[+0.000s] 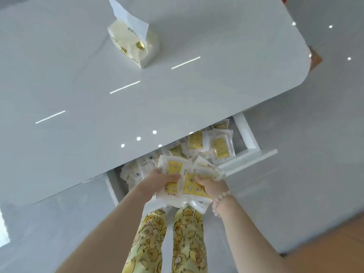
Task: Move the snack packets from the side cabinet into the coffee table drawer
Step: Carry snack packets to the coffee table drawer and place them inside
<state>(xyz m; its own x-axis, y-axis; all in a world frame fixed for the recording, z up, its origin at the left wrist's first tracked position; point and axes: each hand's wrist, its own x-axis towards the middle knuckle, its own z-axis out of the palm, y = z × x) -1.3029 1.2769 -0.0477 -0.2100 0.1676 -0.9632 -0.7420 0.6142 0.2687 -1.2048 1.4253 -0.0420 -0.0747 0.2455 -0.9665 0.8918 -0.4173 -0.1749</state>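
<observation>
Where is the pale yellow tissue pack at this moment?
Head view, upper centre: the pale yellow soft tissue pack stands on the glossy white coffee table top, beyond the open white drawer of snack packets.

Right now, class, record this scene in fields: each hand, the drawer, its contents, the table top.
left hand: grips a bundle of snack packets
right hand: grips the same bundle, held at the drawer
drawer state: pulled open
drawer contents: many loose packets
table top: one tissue pack standing on it

Snack packets [219, 147] in drawer [246, 133] under table [177, 85].
</observation>
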